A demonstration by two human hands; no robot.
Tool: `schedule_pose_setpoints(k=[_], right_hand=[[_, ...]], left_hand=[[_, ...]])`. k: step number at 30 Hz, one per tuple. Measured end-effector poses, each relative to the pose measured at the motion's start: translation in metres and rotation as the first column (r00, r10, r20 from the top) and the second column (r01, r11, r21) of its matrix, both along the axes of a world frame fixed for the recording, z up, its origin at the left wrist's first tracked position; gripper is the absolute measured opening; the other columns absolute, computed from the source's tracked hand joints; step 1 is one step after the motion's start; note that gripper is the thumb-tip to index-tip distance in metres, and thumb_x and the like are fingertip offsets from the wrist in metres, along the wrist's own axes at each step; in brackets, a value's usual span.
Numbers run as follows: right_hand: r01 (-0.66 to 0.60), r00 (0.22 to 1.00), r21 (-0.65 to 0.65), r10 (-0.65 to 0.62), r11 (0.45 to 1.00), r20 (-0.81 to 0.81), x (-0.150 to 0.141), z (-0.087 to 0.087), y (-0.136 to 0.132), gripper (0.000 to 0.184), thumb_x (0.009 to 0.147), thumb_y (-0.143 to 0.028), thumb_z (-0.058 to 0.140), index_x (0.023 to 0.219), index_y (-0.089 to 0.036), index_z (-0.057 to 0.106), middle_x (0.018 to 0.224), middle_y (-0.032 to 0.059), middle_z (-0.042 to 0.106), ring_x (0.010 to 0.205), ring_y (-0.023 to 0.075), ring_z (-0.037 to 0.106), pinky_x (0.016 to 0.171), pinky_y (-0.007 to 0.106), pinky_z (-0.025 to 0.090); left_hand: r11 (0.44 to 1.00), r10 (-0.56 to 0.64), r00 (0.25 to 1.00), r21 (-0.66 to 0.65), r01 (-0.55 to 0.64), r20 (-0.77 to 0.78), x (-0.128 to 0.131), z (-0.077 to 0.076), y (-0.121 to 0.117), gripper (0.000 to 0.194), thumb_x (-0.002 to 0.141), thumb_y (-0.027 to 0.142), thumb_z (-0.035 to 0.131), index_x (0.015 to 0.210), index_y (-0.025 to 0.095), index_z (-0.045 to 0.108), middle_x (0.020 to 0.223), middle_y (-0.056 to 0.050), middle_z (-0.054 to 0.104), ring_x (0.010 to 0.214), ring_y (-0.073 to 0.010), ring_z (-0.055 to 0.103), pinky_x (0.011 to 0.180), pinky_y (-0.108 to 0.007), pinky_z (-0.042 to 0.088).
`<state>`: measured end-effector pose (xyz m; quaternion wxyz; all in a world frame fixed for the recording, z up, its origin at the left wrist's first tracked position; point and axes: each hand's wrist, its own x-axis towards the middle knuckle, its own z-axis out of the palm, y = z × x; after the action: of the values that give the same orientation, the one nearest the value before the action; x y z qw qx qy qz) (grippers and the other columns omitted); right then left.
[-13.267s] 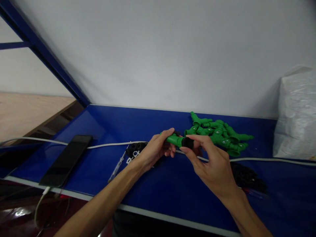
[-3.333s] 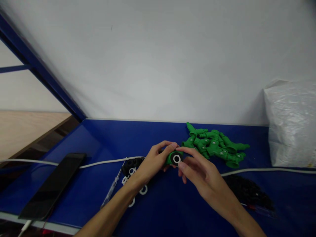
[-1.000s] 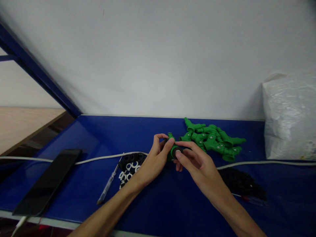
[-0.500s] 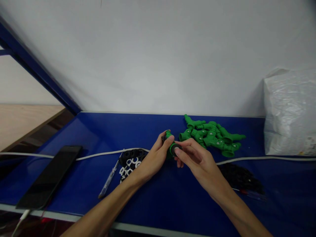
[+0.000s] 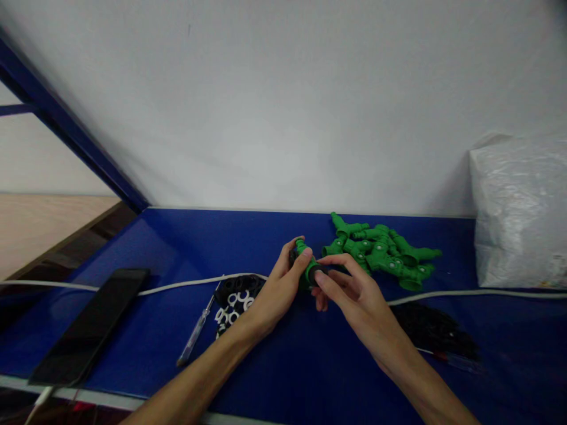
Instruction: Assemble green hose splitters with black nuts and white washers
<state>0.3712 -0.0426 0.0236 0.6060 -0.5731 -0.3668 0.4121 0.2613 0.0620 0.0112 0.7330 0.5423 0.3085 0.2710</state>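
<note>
Right thumb set against the black piece at the mouth of a green hose fitting

The green fitting (image 5: 310, 268) is held up in both hands, above the middle of the tabletop (image 5: 199, 239). The step in hand looks like seating the black round piece (image 5: 314, 273) at the fitting's wide end. The next move seems to call for a firm grip from the left and straight, even pressure from the right thumb, since a sideways push might tilt the piece.

The left hand (image 5: 281, 292) closes round the fitting's body, thumb on top and the other fingers curled behind; a narrow green stub sticks out past them. On the right hand (image 5: 358, 302), the thumb tip meets the face of the black piece, while the index finger arches to the rim above it, pinching only loosely. The remaining right fingers bend underneath; whether they bear on the fitting cannot be told.

By the left forearm lie white rings (image 5: 220, 316) mixed with black rings (image 5: 229, 285), a clear-handled screwdriver (image 5: 194, 338) beside them. A pile of green fittings (image 5: 380, 258) lies beyond the right hand, and a heap of small black parts (image 5: 436, 330) sits to the right of its wrist.
</note>
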Motion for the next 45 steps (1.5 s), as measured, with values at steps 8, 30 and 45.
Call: schedule_pose_setpoints(k=[8, 30, 45], right_hand=[[0.050, 0.998, 0.047, -0.049, 0.998, -0.024, 0.001, 0.002, -0.002, 0.041, 0.091, -0.049, 0.072, 0.122, -0.024, 0.059, 0.084, 0.0018, 0.077, 0.075, 0.0188, 0.074, 0.077, 0.032, 0.059], [0.113, 0.982, 0.069, -0.122, 0.991, 0.142, 0.008, -0.002, 0.000, 0.031, 0.087, -0.049, 0.076, 0.102, -0.022, 0.070, 0.069, -0.0029, 0.064, 0.065, 0.0137, 0.063, 0.067, 0.027, 0.051], [0.096, 0.985, 0.046, -0.101, 0.994, 0.142, 0.009, -0.003, -0.004, 0.024, 0.090, -0.045, 0.074, 0.095, -0.023, 0.065, 0.068, -0.0049, 0.059, 0.065, 0.0130, 0.058, 0.066, 0.027, 0.045]], left_hand=[[1.000, -0.002, 0.989, 0.001, 0.001, 0.149, 0.002, -0.003, 0.000, 0.055, 0.091, 0.056, 0.068, 0.134, 0.024, 0.053, 0.111, -0.004, 0.067, 0.094, -0.0170, 0.061, 0.088, -0.030, 0.049], [0.984, -0.173, 0.975, -0.013, 0.176, 0.140, -0.004, 0.003, 0.013, 0.040, 0.086, 0.050, 0.077, 0.102, 0.015, 0.066, 0.097, -0.003, 0.064, 0.090, -0.0156, 0.059, 0.087, -0.028, 0.047], [0.975, -0.215, 0.971, 0.080, 0.207, 0.105, -0.005, -0.001, 0.014, 0.037, 0.093, 0.050, 0.068, 0.103, 0.014, 0.065, 0.097, -0.003, 0.062, 0.091, -0.0166, 0.057, 0.087, -0.029, 0.046]])
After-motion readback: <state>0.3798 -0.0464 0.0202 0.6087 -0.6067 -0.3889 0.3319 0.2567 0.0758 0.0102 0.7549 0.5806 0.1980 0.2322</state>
